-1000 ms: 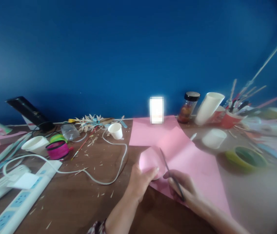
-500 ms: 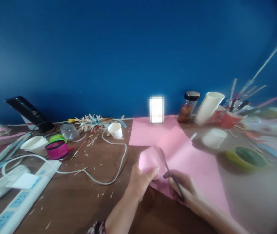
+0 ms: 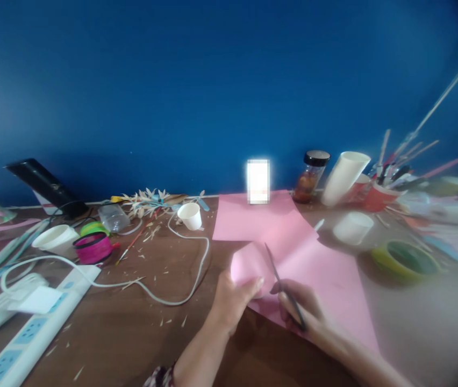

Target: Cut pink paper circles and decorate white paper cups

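Observation:
My left hand (image 3: 233,301) is closed on a pink paper piece (image 3: 252,263) with a rounded, many-sided outline, the thumb pressed over its lower right part. In my right hand (image 3: 307,309) is a pair of dark-handled scissors (image 3: 278,279), its blades pointing up and away, close along the right edge of the piece. Whether the blades touch the paper, I cannot tell. Beneath both hands a large pink paper sheet (image 3: 334,285) covers part of the brown table, its near edge slanting down to the right. Farther back lies another flat pink area (image 3: 245,217).
At left are a white power strip (image 3: 45,325), a looping white cable (image 3: 164,302) and a magenta ring-shaped roll (image 3: 94,248). A small white cup (image 3: 190,216) stands mid-back. At right are a lidded jar (image 3: 312,177), a white tube (image 3: 345,177) and a yellow-green tape roll (image 3: 382,258).
The scissors blades have tilted slightly and look a little farther apart from the edge of the pink piece. Both hands keep almost the same place; the view has shifted very slightly.

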A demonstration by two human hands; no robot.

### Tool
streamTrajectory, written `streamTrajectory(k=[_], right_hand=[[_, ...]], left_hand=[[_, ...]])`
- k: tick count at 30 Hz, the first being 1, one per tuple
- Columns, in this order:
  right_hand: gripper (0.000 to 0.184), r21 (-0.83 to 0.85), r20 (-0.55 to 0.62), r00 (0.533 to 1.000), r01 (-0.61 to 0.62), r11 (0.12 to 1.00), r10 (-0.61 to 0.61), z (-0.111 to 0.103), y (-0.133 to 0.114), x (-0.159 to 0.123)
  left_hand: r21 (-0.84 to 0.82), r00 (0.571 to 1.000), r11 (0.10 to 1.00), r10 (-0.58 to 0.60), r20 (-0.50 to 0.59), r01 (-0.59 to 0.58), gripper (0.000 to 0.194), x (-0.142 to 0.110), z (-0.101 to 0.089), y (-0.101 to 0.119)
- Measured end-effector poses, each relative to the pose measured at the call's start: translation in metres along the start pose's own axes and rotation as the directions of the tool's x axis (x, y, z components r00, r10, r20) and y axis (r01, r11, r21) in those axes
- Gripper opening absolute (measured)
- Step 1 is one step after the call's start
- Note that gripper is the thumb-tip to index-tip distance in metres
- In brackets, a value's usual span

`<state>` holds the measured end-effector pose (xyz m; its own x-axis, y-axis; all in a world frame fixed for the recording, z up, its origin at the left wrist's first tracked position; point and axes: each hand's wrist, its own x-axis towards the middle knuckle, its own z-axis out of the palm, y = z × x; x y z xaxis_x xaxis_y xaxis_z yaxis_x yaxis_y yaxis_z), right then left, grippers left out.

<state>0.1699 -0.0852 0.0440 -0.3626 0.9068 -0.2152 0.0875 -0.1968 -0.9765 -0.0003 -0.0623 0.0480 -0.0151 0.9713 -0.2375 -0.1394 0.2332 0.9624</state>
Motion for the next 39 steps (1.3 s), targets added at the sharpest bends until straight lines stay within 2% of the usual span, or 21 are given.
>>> streamTrajectory(k=[10, 16, 22, 31, 39], right_hand=[[0.043, -0.055, -0.005, 1.0, -0.023, 0.998, 0.022, -0.0031, -0.0047, -0.002], [0.04, -0.064, 0.009, 1.0, 0.006, 0.998, -0.006, -0.0027, -0.0032, -0.002], [0.043, -0.034, 0.005, 1.0, -0.026, 0.999, 0.026, -0.0024, -0.0079, -0.0021], [0.043, -0.089, -0.015, 0.999, -0.031, 0.996, 0.03, -0.0048, -0.0064, -0.0031], [0.045, -0.091, 0.009, 1.0, -0.026, 0.996, 0.027, -0.0053, -0.0091, -0.0028]], left_hand=[[-0.002, 1.0, 1.0, -0.005, 0.006, 0.005, 0.033, -0.0008, -0.0016, 0.0033], [0.018, 0.995, 1.0, -0.003, 0.097, 0.001, 0.037, 0.0009, -0.0054, 0.0022], [0.043, 0.996, 0.999, -0.004, 0.084, 0.0, 0.035, 0.0001, -0.0054, 0.0036], [0.022, 0.999, 1.0, -0.009, 0.036, 0.009, 0.037, -0.0006, -0.0036, 0.0045], [-0.019, 0.998, 1.0, 0.011, 0.059, -0.01, 0.04, -0.003, -0.0037, 0.0085]])
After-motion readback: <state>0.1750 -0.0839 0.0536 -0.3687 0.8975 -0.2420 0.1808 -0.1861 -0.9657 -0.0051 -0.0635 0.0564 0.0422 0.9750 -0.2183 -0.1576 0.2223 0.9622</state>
